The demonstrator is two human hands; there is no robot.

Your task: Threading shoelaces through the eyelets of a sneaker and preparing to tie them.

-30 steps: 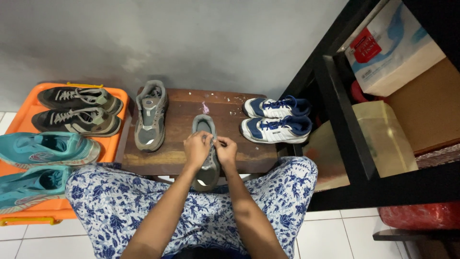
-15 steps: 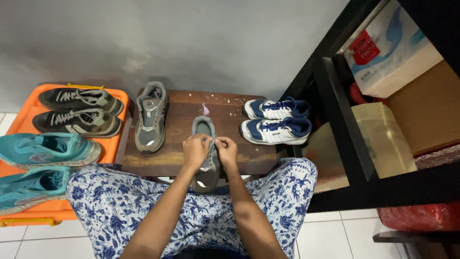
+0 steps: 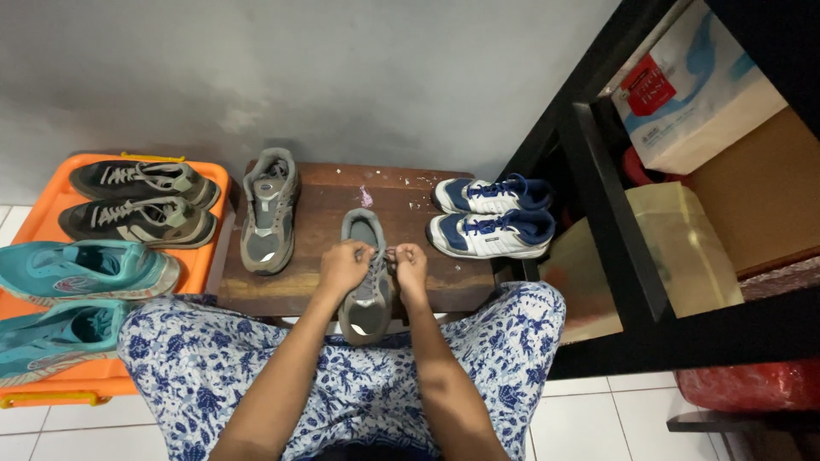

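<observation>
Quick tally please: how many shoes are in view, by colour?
Grey shoes: 2, one under both hands
Black shoes: 2
Teal shoes: 2
White and blue shoes: 2
Total: 8

The shoe (image 3: 366, 282) under the hands is grey, like its mate (image 3: 267, 211) on the dark brown wooden stool (image 3: 444, 282). A white pair with navy blue trim and laces (image 3: 494, 218) stands to the right, while the orange tray (image 3: 209, 256) carries two black shoes with grey laces (image 3: 141, 201) and two teal ones (image 3: 81, 271). The skirt (image 3: 376, 388) is white with a blue floral print, the wall (image 3: 342, 77) plain grey, and the shelf frame (image 3: 615, 222) black.
</observation>
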